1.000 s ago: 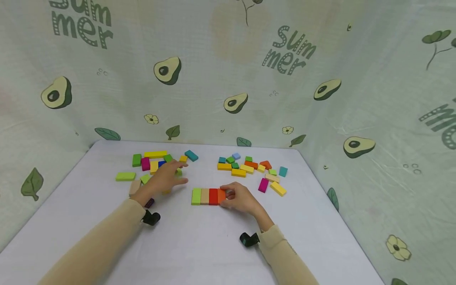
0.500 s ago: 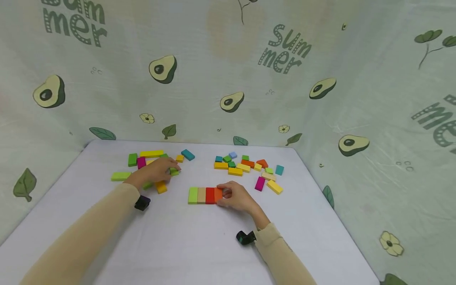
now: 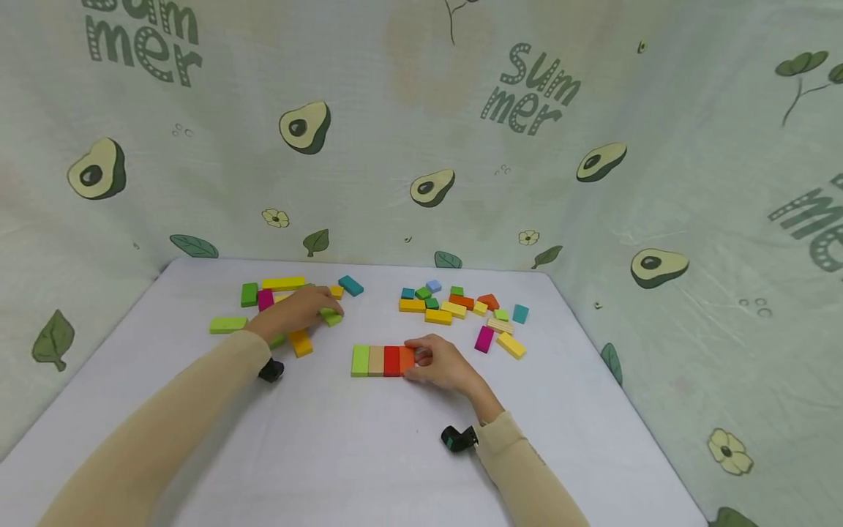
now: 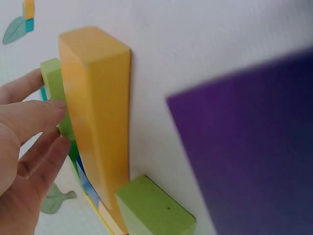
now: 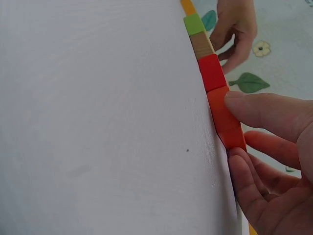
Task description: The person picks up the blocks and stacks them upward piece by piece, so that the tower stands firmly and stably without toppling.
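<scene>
My left hand (image 3: 299, 311) is among the left group of blocks, its thumb and fingers pinching a light green block (image 3: 331, 316). In the left wrist view that light green block (image 4: 55, 83) is between the fingers, beside a long yellow-orange block (image 4: 105, 112). A row of four flat blocks lies in the middle: light green (image 3: 360, 361), tan (image 3: 376, 361), red (image 3: 391, 361) and orange (image 3: 407, 359), side by side. The right hand (image 3: 444, 366) grips the orange block at the row's right end; the right wrist view shows thumb and fingers on this orange block (image 5: 225, 117).
Loose blocks lie at the back left, among them a long yellow one (image 3: 284, 283) and a light green one (image 3: 227, 325). Another scattered group stands at the back right, with a magenta block (image 3: 484, 339) near its front. A printed cloth (image 3: 369, 88) hangs behind the table.
The left hand's spread fingers have come together on the light green block near the left group. My right hand has stayed at the orange block.
</scene>
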`<state>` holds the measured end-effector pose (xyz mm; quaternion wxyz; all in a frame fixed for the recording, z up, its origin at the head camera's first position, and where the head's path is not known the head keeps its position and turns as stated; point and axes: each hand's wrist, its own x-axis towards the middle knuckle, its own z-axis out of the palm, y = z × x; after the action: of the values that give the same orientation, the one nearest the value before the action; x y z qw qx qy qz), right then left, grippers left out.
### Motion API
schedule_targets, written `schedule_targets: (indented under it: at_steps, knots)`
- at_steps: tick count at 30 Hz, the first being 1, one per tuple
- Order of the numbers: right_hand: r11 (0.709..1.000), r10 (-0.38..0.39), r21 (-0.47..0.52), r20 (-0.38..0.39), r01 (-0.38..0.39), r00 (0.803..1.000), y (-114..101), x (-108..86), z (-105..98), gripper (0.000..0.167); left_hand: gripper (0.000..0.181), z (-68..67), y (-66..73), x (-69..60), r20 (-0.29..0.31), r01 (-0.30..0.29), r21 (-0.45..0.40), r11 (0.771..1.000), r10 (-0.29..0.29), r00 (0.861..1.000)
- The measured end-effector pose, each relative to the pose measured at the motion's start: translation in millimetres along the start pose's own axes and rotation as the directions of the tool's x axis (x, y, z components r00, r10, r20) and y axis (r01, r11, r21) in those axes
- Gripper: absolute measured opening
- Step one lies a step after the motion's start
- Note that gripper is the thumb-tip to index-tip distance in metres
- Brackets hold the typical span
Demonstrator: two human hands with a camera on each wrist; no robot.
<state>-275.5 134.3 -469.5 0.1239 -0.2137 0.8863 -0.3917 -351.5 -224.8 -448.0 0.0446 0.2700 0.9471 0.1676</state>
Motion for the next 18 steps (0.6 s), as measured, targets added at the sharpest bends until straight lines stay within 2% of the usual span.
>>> schedule_targets:
  at_steps: [2,5,10,18]
  knots:
    - [1.000,-0.007,0.002,0.001,0.007,1.000,-0.1,-0.7,-0.9,0.058,0.035,0.6,2.2,2.0,0.007,-0.002,0.039,0.999,0.001,1.000]
    - [1.000,-0.005,0.010,0.005,0.005,1.000,0.7,-0.9,-1.7,0.058,0.031,1.1,7.3,4.9,0.024,0.031,0.069,0.997,-0.032,0.999]
    - [1.000,0.010,0.027,0.002,-0.011,1.000,2.4,-1.5,-2.4,0.059,0.028,2.5,17.9,11.1,0.039,0.063,0.025,0.998,-0.064,0.997]
    - [0.999,0.010,0.047,0.003,-0.010,1.000,4.1,-2.3,-2.9,0.058,0.027,13.6,31.1,19.4,0.019,-0.018,-0.022,1.000,0.018,1.000]
